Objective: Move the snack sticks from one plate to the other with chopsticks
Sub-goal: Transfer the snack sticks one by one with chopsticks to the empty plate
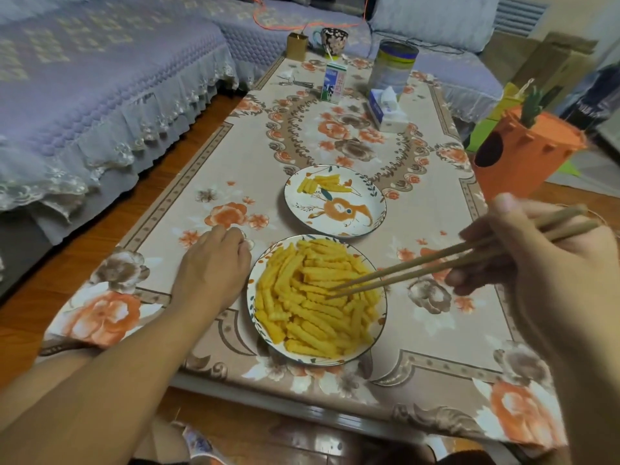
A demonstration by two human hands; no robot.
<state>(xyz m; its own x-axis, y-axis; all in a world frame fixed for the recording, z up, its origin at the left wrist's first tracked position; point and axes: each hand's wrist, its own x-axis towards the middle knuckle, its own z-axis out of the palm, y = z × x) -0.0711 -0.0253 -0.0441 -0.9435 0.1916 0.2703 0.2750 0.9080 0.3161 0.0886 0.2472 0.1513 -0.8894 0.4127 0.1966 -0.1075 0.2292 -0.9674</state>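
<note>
The near plate [378, 330] is heaped with yellow ridged snack sticks [308, 307]. Just beyond it, the far plate [369, 209] with an orange bird drawing carries a small cluster of snack sticks [323, 183] at its far edge. My right hand [543, 270] grips a pair of wooden chopsticks [436, 263]; their tips lie slightly apart on the heap in the near plate, around the middle right. Whether a stick is pinched between the tips I cannot tell. My left hand [211, 266] rests curled on the tablecloth, touching the near plate's left rim.
A floral tablecloth [436, 203] covers the low table. At its far end stand a milk carton [332, 82], a tissue pack [385, 109], a tin can [396, 65], a mug [332, 40] and scissors [297, 83]. An orange carrot-shaped box [526, 152] sits right; a sofa [84, 95] left.
</note>
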